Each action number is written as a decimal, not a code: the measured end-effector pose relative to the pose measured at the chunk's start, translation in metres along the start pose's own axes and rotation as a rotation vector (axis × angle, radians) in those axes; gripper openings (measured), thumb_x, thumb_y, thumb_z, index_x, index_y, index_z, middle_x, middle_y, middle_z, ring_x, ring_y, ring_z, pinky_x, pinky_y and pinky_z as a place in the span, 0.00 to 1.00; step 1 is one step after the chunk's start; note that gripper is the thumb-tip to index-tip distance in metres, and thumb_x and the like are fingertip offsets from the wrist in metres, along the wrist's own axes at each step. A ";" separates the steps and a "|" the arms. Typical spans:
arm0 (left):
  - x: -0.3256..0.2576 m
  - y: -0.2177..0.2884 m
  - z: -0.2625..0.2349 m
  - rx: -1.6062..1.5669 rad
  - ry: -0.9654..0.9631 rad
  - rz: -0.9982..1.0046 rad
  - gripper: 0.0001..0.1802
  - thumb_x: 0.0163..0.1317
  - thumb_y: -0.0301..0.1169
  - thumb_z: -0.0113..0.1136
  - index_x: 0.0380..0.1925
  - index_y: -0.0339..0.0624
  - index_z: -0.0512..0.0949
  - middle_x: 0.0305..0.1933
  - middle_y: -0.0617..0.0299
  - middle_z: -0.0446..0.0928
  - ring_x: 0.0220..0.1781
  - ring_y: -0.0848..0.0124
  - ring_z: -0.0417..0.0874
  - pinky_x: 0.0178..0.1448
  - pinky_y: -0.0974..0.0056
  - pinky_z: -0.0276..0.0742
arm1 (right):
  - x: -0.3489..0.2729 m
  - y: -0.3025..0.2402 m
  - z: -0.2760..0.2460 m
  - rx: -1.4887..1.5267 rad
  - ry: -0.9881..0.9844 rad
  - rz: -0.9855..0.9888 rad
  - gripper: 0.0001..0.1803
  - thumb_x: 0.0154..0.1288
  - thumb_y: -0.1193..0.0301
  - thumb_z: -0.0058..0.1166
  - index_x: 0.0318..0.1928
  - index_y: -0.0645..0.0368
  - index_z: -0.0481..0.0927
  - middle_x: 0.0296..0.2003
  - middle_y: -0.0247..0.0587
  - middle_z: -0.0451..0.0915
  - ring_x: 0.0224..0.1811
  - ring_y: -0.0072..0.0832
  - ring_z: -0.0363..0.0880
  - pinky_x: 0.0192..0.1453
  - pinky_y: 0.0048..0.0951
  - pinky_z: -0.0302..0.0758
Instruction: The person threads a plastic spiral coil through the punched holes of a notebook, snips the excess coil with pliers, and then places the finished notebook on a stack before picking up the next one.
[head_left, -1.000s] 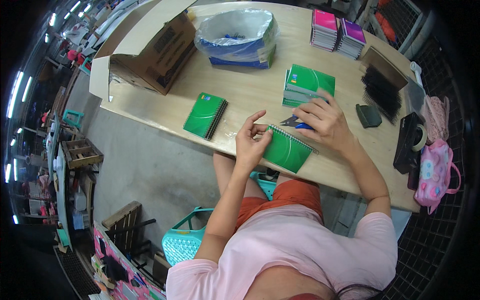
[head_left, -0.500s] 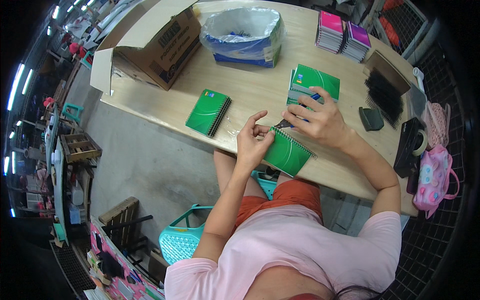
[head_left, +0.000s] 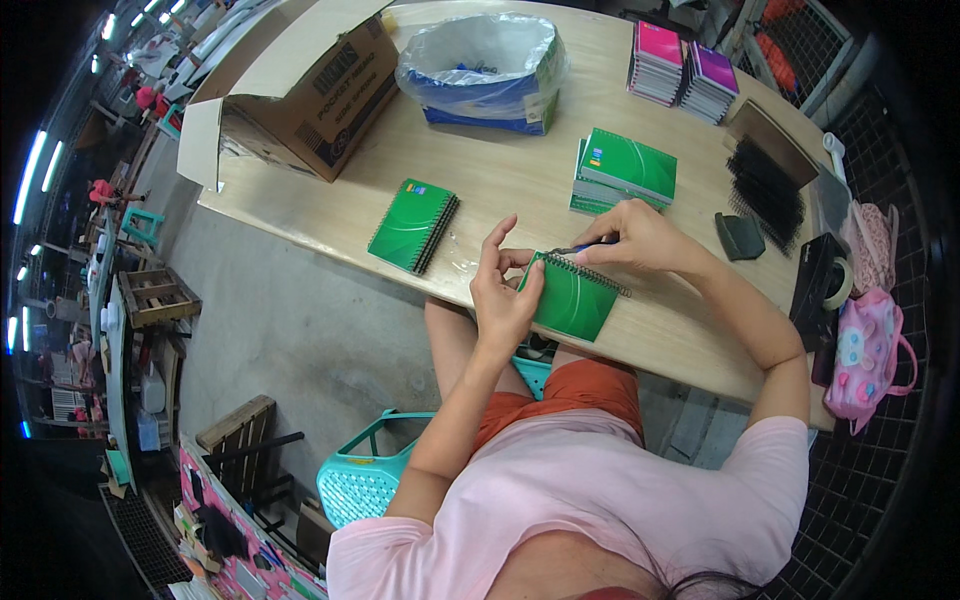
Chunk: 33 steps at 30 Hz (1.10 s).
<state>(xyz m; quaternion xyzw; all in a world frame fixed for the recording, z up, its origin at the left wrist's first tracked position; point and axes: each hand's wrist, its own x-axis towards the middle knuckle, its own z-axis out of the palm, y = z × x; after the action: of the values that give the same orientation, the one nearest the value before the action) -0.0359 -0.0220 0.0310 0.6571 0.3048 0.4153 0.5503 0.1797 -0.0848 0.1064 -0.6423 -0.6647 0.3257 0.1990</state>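
A green spiral notebook (head_left: 577, 307) lies tilted at the table's near edge, its dark wire coil along the upper side. My left hand (head_left: 506, 298) pinches its upper left corner between thumb and fingers, with the forefinger raised. Closed around blue-handled pliers (head_left: 599, 242) is my right hand (head_left: 643, 240); their dark tip is at the coil's left end, beside my left fingers. Whether the jaws touch the wire I cannot tell. Just beyond my right hand is a stack of green notebooks (head_left: 628, 162). Left of my left hand sits another small stack of green notebooks (head_left: 411, 222).
A cardboard box (head_left: 340, 95) with raised flaps and a plastic-lined blue bin (head_left: 485, 105) stand at the back. Pink notebooks (head_left: 658, 62) and purple notebooks (head_left: 711, 82) are piled far right. Black wire coils (head_left: 768, 195), a dark green block (head_left: 739, 237) and a pink pouch (head_left: 865, 350) line the right side.
My right hand has come down and turned, bringing the pliers lower and flatter along the coil. The notebook has tilted slightly and shifted up; my left hand keeps hold of its corner.
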 end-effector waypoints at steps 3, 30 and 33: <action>0.001 -0.001 -0.002 -0.082 0.026 -0.011 0.33 0.61 0.16 0.59 0.68 0.33 0.63 0.36 0.60 0.81 0.40 0.79 0.80 0.39 0.76 0.76 | 0.002 0.010 0.006 -0.129 0.214 -0.262 0.20 0.61 0.60 0.63 0.49 0.60 0.83 0.41 0.44 0.84 0.40 0.42 0.82 0.46 0.39 0.76; -0.013 -0.004 -0.007 -0.319 -0.029 -0.090 0.15 0.68 0.23 0.60 0.53 0.31 0.79 0.50 0.57 0.81 0.47 0.76 0.81 0.48 0.71 0.80 | -0.011 -0.027 0.080 -0.089 0.854 0.073 0.24 0.54 0.67 0.70 0.51 0.59 0.78 0.42 0.48 0.83 0.44 0.48 0.82 0.45 0.44 0.78; -0.012 -0.006 -0.005 -0.323 0.013 -0.076 0.13 0.69 0.25 0.61 0.51 0.32 0.80 0.47 0.58 0.82 0.46 0.77 0.81 0.47 0.72 0.80 | -0.010 -0.031 0.081 -0.129 0.918 0.029 0.24 0.53 0.67 0.71 0.50 0.58 0.79 0.41 0.47 0.83 0.44 0.47 0.82 0.47 0.43 0.77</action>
<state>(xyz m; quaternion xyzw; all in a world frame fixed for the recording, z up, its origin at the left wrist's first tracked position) -0.0454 -0.0286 0.0229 0.5453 0.2624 0.4421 0.6621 0.1028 -0.1076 0.0713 -0.7404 -0.5177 -0.0315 0.4276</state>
